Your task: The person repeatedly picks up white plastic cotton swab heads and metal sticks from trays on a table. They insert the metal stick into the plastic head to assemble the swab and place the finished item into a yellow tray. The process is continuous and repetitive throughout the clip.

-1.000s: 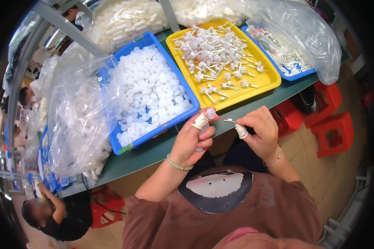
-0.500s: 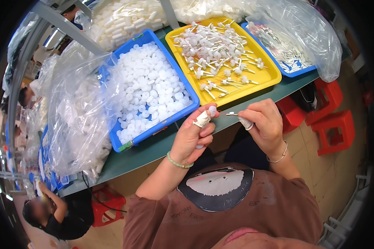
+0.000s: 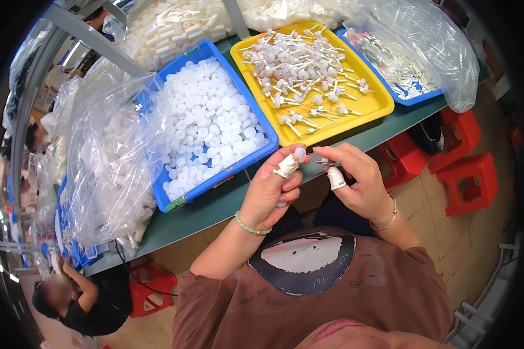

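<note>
My left hand (image 3: 273, 185) pinches a small translucent white plastic disc (image 3: 300, 152) between thumb and forefinger. Another whitish piece (image 3: 281, 205) shows by its curled lower fingers. Facing it, my right hand (image 3: 361, 181) grips a thin metal-tipped rod (image 3: 325, 161) between thumb and forefinger, its tip close to the disc; whether the two touch I cannot tell. White tape wraps both thumbs. Both hands are above the table's near edge. Beyond them lies a yellow tray (image 3: 364, 110) of white discs fitted on thin rods with fine reddish wires.
Left of the yellow tray, a blue tray (image 3: 230, 173) holds loose white discs. A second blue tray (image 3: 416, 100) with small rods is at right, partly under a clear bag (image 3: 431, 46). Bulging plastic bags (image 3: 110, 174) crowd the left. Red stools (image 3: 468, 183) stand below; another person (image 3: 87, 296) sits lower left.
My right hand has shifted left toward the disc, and its thumb and forefinger have moved along the rod, with the thumb lower. My left hand stays nearly still, keeping the disc.
</note>
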The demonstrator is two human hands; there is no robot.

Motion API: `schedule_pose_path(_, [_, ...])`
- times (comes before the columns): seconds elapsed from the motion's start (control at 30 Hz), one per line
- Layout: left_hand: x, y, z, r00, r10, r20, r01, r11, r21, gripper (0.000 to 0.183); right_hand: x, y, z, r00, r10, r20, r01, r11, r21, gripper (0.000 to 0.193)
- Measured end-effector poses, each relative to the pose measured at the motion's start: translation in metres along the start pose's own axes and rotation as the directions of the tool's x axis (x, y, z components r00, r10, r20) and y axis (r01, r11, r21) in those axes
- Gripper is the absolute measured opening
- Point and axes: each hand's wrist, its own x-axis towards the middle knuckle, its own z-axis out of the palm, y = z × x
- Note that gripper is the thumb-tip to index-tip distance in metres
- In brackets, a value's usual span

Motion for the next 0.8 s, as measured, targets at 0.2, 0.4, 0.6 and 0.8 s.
schedule_pose_path(0.2, [-0.001, 0.001, 0.005, 0.999, -0.034, 0.001, 0.034, 0.999, 0.011, 0.025, 0.007, -0.007, 0.004, 0.992, -0.113, -0.056, 0.097, 0.968, -0.231, 0.027])
schedule_pose_path(0.4, [-0.002, 0.001, 0.003, 0.999, -0.027, 0.023, 0.027, 1.0, 0.012, 0.025, 0.011, -0.013, 0.009, 0.977, -0.186, -0.106, 0.155, 0.957, -0.246, 0.028])
schedule_pose_path(0.6, [-0.002, 0.0, 0.005, 0.999, -0.033, 0.016, 0.032, 0.998, 0.052, 0.023, 0.01, -0.013, 0.011, 0.96, -0.226, -0.167, 0.161, 0.929, -0.333, 0.029])
schedule_pose_path(0.8, [-0.001, -0.004, 0.002, 0.999, -0.009, 0.052, 0.007, 1.0, 0.027, 0.023, 0.01, -0.016, 0.011, 0.975, -0.194, -0.112, 0.141, 0.92, -0.364, 0.027])
